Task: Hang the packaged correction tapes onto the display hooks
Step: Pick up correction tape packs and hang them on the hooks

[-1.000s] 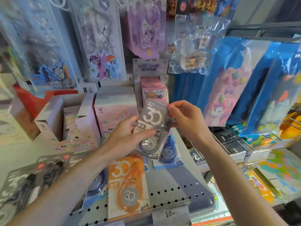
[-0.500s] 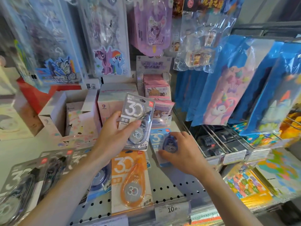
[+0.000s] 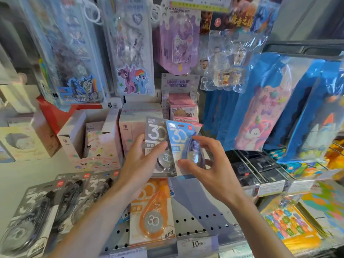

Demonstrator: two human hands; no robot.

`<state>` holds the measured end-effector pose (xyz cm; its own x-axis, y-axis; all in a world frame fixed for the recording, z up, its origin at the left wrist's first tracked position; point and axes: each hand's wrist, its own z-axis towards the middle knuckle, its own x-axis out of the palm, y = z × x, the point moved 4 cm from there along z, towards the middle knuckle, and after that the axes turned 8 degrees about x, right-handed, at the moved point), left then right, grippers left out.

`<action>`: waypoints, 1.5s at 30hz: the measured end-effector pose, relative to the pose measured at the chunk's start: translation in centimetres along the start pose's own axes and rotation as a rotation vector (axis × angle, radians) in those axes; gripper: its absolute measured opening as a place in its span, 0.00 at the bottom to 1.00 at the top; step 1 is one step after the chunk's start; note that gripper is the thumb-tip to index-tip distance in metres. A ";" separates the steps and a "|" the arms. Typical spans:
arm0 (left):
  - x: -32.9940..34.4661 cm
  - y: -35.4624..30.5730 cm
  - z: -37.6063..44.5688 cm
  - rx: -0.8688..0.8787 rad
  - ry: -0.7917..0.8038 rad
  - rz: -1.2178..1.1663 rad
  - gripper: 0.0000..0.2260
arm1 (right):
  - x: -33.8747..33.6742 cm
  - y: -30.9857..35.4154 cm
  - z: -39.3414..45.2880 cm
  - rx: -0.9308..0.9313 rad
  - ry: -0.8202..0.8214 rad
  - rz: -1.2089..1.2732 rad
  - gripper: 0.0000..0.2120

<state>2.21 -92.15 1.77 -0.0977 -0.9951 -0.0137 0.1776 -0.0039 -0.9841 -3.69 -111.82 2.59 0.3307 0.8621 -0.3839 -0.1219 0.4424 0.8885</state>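
Observation:
My left hand (image 3: pixel 136 161) grips a grey packaged correction tape (image 3: pixel 155 135) upright in front of the shelf. My right hand (image 3: pixel 202 164) holds a blue packaged correction tape (image 3: pixel 179 138) right beside it, overlapping the grey pack's right edge. Below them an orange packaged correction tape (image 3: pixel 153 215) lies flat on the perforated shelf (image 3: pixel 201 220). A row of several black packaged correction tapes (image 3: pixel 42 205) lies at the lower left. No bare display hook is clearly visible.
Pink and white boxes (image 3: pixel 104 138) stand behind on the shelf. Clear pencil cases (image 3: pixel 130 53) and a purple pack (image 3: pixel 178 41) hang above. Blue bags (image 3: pixel 264 101) hang at the right. A price tag (image 3: pixel 197 243) marks the shelf's front edge; sticker books (image 3: pixel 290 224) lie lower right.
My right hand has lifted the blue pack off the shelf and brought it up beside the grey pack. My left hand has kept hold of the grey pack.

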 end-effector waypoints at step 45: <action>-52.3 -8.9 -16.6 0.371 -0.285 -0.015 0.17 | 37.8 24.8 -16.0 0.052 0.222 0.603 0.32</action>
<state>-10.53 -38.43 8.32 0.1606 -0.9819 0.1003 0.5217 -0.0018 -0.8531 -9.14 -64.30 6.13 0.0157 0.9887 0.1489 -0.1784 -0.1437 0.9734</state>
